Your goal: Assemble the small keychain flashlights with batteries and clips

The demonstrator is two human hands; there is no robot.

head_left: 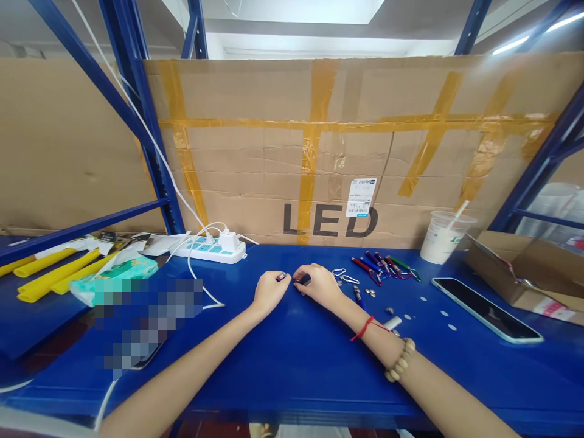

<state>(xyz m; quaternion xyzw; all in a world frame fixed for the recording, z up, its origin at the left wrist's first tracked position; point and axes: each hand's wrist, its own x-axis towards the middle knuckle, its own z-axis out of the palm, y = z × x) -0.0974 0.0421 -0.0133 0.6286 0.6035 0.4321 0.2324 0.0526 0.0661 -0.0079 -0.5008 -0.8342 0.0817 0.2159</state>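
two bare hands work close together at the middle of a blue table. the left hand is curled nearly closed, with a small shiny piece showing at its thumb and forefinger. the right hand is partly curled, its thumb and forefinger pinching a small dark piece; the fingers hide too much to tell what either piece is. the fingertips of the two hands nearly meet. the right wrist wears a red string and a bead bracelet.

just beyond the right hand lie silver clips and a row of slim metal tubes in red, blue and green. beside the right forearm are a single blue tube, some small round discs and a white cylinder.

farther right are a phone, a cup with a straw and an open box. on the left are a white power strip with cables plugged in, a green packet, yellow rolls and a pixelated patch. behind the table stands a large sheet of cardboard, crossed with brown tape and printed "led", framed by a blue metal rack.
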